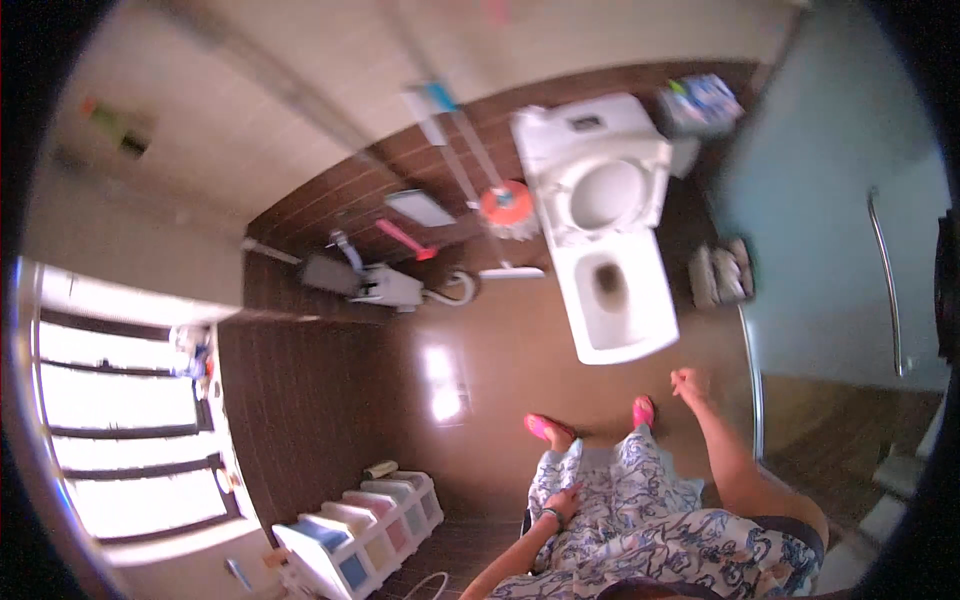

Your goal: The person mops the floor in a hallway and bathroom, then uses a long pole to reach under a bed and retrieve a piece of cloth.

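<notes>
My left hand (566, 502), with a green band at the wrist, lies against my patterned white and blue clothing (640, 500); its fingers look stretched out and nothing shows in it. My right hand (692, 385) is held out over the floor, fingers curled in, with no object visible in it. Nearest to that hand is the white toilet (655, 335), its lid and seat raised and a dark patch in the bowl. A grey bin with crumpled pale paper (722, 272) stands to the right of the toilet.
A glass door (820, 250) with a metal handle (885, 280) bounds the right side. Left of the toilet are a floor squeegee (512, 272), an orange mop head (506, 203) and a pink-handled tool (405, 238). A white drawer rack (365, 530) stands at lower left. Pink slippers (548, 427) cover my feet.
</notes>
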`<move>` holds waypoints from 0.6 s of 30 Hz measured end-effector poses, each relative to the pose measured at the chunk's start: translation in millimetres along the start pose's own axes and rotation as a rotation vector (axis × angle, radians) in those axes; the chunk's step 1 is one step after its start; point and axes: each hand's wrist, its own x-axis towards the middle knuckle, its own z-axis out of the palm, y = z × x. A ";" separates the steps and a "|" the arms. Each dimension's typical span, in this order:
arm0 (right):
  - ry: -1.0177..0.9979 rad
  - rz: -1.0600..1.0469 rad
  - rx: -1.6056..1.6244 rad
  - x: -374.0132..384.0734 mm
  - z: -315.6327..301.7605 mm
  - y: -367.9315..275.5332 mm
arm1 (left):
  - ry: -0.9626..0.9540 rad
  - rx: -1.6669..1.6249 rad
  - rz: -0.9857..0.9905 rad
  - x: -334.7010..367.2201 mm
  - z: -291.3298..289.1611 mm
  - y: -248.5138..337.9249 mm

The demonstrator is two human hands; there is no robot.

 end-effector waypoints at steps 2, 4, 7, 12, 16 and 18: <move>-0.010 -0.272 -0.173 -5.3 16.6 -62.6 | 0.078 -0.064 -0.097 -15.2 -10.7 -21.5; 0.174 -0.451 -0.041 -7.8 57.0 -144.0 | 0.368 -0.221 -0.103 -58.2 -67.0 -45.8; -0.009 -0.369 0.352 -39.7 70.5 -321.5 | 0.597 -0.295 -0.298 -81.1 -97.2 -128.2; -0.283 -0.599 -0.060 -25.5 99.4 -541.7 | 0.902 -0.621 -0.424 -131.9 -138.9 -197.7; -0.081 -1.226 0.169 -45.5 123.0 -755.5 | 0.970 -1.151 -0.602 -147.6 -109.9 -277.8; -0.060 -1.314 0.193 -52.5 113.3 -862.8 | 1.049 -1.416 -0.626 -145.6 -104.5 -295.6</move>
